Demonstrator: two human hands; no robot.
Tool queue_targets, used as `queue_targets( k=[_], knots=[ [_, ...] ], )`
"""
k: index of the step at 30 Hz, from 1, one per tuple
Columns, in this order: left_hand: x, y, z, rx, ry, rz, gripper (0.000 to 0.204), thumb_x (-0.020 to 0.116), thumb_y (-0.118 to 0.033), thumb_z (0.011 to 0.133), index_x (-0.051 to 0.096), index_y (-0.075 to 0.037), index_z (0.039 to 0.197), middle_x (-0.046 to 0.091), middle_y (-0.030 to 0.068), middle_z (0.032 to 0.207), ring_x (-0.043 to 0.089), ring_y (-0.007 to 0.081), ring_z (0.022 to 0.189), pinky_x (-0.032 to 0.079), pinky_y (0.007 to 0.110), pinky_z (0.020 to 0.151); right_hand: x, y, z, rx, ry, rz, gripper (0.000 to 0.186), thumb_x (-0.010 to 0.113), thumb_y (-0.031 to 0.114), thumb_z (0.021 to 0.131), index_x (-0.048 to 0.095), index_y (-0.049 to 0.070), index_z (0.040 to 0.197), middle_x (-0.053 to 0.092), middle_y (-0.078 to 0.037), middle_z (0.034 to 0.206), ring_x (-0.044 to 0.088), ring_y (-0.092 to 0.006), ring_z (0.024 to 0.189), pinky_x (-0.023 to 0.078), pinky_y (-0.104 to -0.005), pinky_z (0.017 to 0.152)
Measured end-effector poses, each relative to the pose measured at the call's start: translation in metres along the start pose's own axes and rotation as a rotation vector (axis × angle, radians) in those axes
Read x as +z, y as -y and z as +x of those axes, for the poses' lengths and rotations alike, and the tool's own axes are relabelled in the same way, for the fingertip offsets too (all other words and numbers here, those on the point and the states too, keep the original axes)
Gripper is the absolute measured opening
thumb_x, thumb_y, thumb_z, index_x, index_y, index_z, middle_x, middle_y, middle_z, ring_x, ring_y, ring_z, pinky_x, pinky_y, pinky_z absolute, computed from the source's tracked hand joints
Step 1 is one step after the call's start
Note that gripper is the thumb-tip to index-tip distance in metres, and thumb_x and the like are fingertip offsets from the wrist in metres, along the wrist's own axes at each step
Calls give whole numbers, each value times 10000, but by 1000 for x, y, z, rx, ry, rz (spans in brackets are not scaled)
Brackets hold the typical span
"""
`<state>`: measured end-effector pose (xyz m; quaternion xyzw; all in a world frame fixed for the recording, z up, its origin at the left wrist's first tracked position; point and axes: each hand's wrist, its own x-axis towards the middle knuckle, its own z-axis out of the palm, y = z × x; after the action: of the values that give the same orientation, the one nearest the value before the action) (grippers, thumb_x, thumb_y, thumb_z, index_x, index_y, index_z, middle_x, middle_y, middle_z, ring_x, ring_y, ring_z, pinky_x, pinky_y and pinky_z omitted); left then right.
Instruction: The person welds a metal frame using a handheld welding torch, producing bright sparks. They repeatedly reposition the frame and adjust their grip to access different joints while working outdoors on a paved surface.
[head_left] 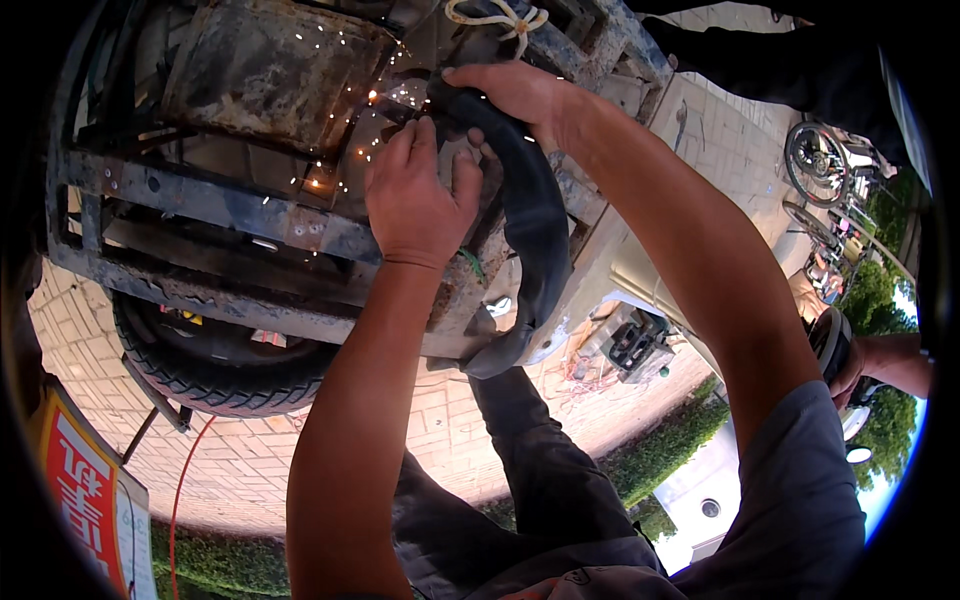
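My right hand (515,92) grips the upper end of a long black rubber strip (540,225), like a flattened inner tube, which bends down over the frame's side. My left hand (415,190) is close by on the left, fingers pointing away from me, thumb apart from them. It rests at or just over the rusty metal frame (190,200); its fingertips' contact is partly hidden. Bright orange and white sparks (373,96) fly just beyond my left fingertips, beside a rusty metal plate (270,75). What makes them is not visible.
A tyre (230,370) sits under the frame on brick paving. A pale rope (505,18) is tied at the far end. A box with wires (638,345) stands to the right. Another person's hand (880,365) is at the right edge. A red cable (185,470) runs lower left.
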<state>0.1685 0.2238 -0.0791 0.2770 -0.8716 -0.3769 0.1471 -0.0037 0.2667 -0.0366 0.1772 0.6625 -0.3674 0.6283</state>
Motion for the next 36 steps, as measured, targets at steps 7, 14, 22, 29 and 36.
queue_targets(
  k=[7, 14, 22, 29, 36],
  knots=[
    [2, 1, 0, 34, -34, 14, 445, 637, -248, 857, 643, 49, 1190, 641, 173, 1136, 625, 360, 1003, 492, 426, 875, -5, -4, 10, 63, 43, 64, 318, 627, 346, 947, 616, 31, 988, 644, -89, 795, 619, -179, 599, 563, -346, 496],
    [2, 1, -1, -7, -2, 5, 486, 642, -288, 815, 643, 43, 1170, 643, 167, 1145, 619, 320, 1066, 467, 432, 919, -1, -4, 11, 16, 11, 36, 334, 618, 371, 950, 628, 39, 983, 657, -84, 792, 608, -154, 578, 549, -315, 495],
    [3, 1, -1, -1, -10, 7, 487, 644, -283, 811, 642, 38, 1176, 640, 161, 1146, 622, 313, 1058, 469, 428, 908, 1, 0, 6, 4, -11, -13, 322, 623, 339, 954, 622, 19, 990, 650, -100, 809, 622, -181, 594, 568, -337, 492],
    [0, 0, 0, -26, 27, 20, 475, 622, -296, 818, 641, 41, 1153, 642, 178, 1104, 629, 326, 997, 474, 444, 869, 2, 1, 9, 8, -1, 12, 282, 623, 302, 954, 616, 21, 963, 636, -93, 777, 597, -168, 568, 560, -330, 485],
    [-1, 0, 2, -10, 27, -2, 444, 626, -267, 832, 643, 45, 1147, 642, 180, 1070, 635, 350, 946, 493, 441, 827, 1, 1, 12, 22, -3, -32, 283, 612, 337, 957, 643, 57, 973, 644, -57, 752, 569, -139, 539, 511, -290, 463]
  ],
)
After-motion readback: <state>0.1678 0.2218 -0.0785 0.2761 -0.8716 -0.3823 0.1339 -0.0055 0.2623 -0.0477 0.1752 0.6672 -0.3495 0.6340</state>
